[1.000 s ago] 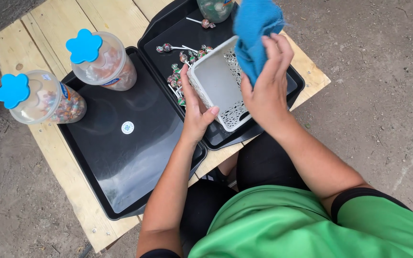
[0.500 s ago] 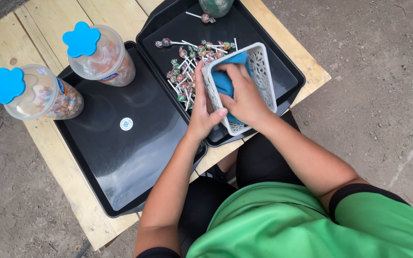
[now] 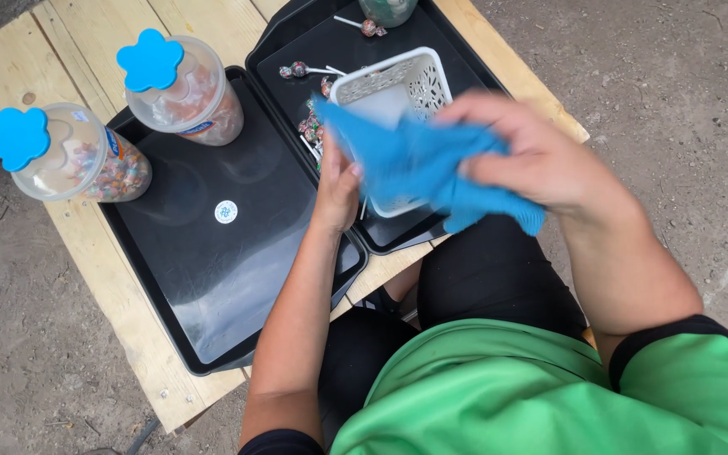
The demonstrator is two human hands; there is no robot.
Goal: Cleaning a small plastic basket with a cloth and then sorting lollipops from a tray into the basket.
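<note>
My right hand (image 3: 541,160) grips a blue cloth (image 3: 423,164) and holds it in front of a white perforated basket (image 3: 398,84). My left hand (image 3: 336,190) holds the basket's near left side, tilting it over the right black tray (image 3: 465,67). Several wrapped lollipops (image 3: 309,126) lie on that tray, left of the basket. The cloth hides most of the basket's inside.
A second black tray (image 3: 212,270) lies to the left on the wooden pallet table (image 3: 69,253). Two clear candy jars with blue flower-shaped lids (image 3: 180,88) (image 3: 65,156) stand at its far edge. Another jar (image 3: 388,10) is at the top. Bare ground surrounds the table.
My right hand has pulled the blue cloth out of the basket and toward me. The left hand stays on the basket, which has shifted slightly.
</note>
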